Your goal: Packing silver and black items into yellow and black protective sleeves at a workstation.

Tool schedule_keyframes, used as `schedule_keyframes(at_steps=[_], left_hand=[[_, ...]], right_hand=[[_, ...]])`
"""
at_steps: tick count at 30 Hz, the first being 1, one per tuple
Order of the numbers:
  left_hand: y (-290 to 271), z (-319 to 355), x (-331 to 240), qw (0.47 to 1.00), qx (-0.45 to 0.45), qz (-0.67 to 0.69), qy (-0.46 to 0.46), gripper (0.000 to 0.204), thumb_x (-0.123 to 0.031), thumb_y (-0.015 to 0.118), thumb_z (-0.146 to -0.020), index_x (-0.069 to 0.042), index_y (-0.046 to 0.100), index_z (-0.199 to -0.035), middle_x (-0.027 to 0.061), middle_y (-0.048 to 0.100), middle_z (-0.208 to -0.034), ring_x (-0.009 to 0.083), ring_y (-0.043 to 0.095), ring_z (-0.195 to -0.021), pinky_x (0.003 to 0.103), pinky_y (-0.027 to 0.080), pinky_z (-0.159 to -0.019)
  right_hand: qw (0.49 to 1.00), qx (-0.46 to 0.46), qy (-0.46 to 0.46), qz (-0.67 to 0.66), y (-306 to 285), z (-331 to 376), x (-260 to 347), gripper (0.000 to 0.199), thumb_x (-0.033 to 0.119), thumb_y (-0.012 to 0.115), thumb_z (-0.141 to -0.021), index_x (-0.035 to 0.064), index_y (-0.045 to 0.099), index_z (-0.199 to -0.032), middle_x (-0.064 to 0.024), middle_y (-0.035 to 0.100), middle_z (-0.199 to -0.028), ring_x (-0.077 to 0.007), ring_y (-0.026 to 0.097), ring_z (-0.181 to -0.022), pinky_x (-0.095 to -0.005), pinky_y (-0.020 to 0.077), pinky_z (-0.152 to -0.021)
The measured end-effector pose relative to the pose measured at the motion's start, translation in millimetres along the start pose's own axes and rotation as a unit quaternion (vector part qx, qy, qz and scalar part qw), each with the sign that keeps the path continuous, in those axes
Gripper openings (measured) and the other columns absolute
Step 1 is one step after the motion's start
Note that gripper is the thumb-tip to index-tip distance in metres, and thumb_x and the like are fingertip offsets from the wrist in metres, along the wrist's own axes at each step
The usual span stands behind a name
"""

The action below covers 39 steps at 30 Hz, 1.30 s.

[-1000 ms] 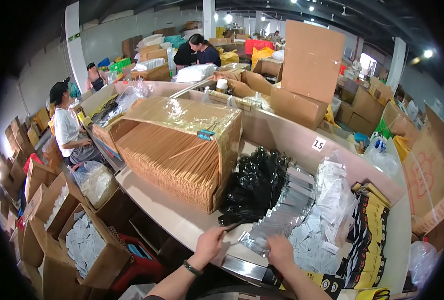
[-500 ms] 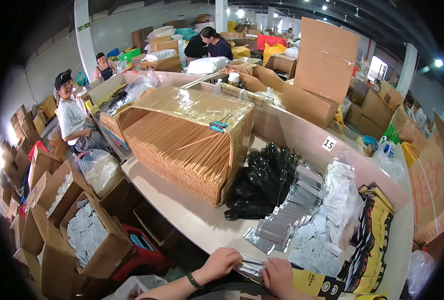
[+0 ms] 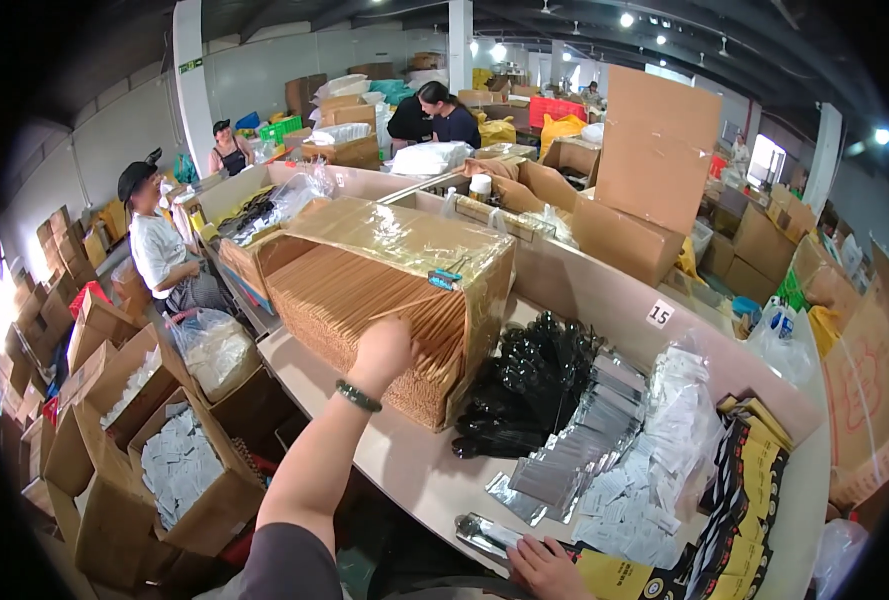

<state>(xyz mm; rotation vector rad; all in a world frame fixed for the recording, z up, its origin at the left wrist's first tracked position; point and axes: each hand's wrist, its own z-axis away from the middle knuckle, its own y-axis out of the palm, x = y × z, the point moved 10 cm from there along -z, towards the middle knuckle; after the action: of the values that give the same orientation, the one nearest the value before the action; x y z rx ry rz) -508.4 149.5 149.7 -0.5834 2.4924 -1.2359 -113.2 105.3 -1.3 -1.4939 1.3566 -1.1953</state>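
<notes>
Head view: left hand [image 3: 382, 348] is reaching into the chopstick stack [image 3: 364, 305] in the open carton, fingers pinching a few sticks. Right hand [image 3: 544, 568] is pressing flat on a silver packet [image 3: 489, 535] at the table edge [image 3: 404, 475]. Risk: pulling crooked could be dragging neighbouring sticks out, spilling them.

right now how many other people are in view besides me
4 I can make out: capped person seated at left, one behind them, two close together at the back table. More may be hidden behind boxes.
</notes>
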Motion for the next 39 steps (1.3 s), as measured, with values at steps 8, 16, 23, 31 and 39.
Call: schedule_keyframes(at_steps=[8, 16, 23, 31, 39], left_hand=[[24, -18, -14, 0.987, 0.156, -0.040, -0.026, 0.010, -0.004, 0.059, -0.080, -0.003, 0.069, -0.081, 0.0194, 0.069, -0.087, 0.0367, 0.070, -0.079, 0.045, 0.057, -0.069], [-16, 50, 24, 0.947, -0.103, 0.257, -0.162, 0.019, -0.010, 0.058, -0.094, 0.001, 0.065, -0.107, 0.0201, 0.066, -0.089, 0.0355, 0.066, -0.093, 0.042, 0.052, -0.079], [65, 243, -12, 0.702, 0.204, 0.604, -0.317, 0.007, -0.004, 0.062, -0.096, -0.002, 0.068, -0.100, -0.0025, 0.058, -0.087, 0.0069, 0.051, -0.076, 0.021, 0.041, -0.072], [94, 257, -78, 0.775, 0.476, 0.396, -0.131, 0.012, -0.003, 0.068, -0.090, 0.002, 0.069, -0.101, 0.0029, 0.065, -0.091, 0.0108, 0.062, -0.079, 0.028, 0.052, -0.073], [55, 235, -162, 0.919, 0.313, 0.217, -0.100, 0.045, -0.034, 0.084, -0.074, -0.001, 0.058, -0.089, 0.0146, 0.060, -0.087, 0.0314, 0.063, -0.080, 0.040, 0.051, -0.070]], right_hand=[[0.997, 0.011, 0.073, -0.030, 2, 31, -14, 0.042, 0.024, 0.069, -0.085, 0.0103, 0.063, -0.125, -0.0229, 0.053, -0.137, -0.0402, 0.047, -0.131, -0.0534, 0.0374, -0.107], [0.990, 0.020, 0.110, -0.090, -8, 39, -30, 0.040, 0.021, 0.072, -0.082, 0.0174, 0.065, -0.122, -0.0277, 0.051, -0.133, -0.0475, 0.052, -0.121, -0.0549, 0.0419, -0.102], [0.981, 0.037, 0.146, -0.122, -16, 27, -37, 0.047, 0.020, 0.074, -0.081, 0.0250, 0.065, -0.126, -0.0306, 0.043, -0.142, -0.0487, 0.044, -0.130, -0.0569, 0.0365, -0.108], [0.981, 0.064, 0.162, -0.088, -7, 30, -39, 0.044, 0.019, 0.071, -0.084, 0.0250, 0.064, -0.127, -0.0284, 0.045, -0.139, -0.0436, 0.046, -0.129, -0.0548, 0.0357, -0.109], [0.971, 0.002, 0.200, -0.130, -21, 7, -38, 0.046, 0.020, 0.079, -0.073, 0.0018, 0.060, -0.110, -0.0288, 0.049, -0.130, -0.0463, 0.048, -0.121, -0.0519, 0.0406, -0.104]])
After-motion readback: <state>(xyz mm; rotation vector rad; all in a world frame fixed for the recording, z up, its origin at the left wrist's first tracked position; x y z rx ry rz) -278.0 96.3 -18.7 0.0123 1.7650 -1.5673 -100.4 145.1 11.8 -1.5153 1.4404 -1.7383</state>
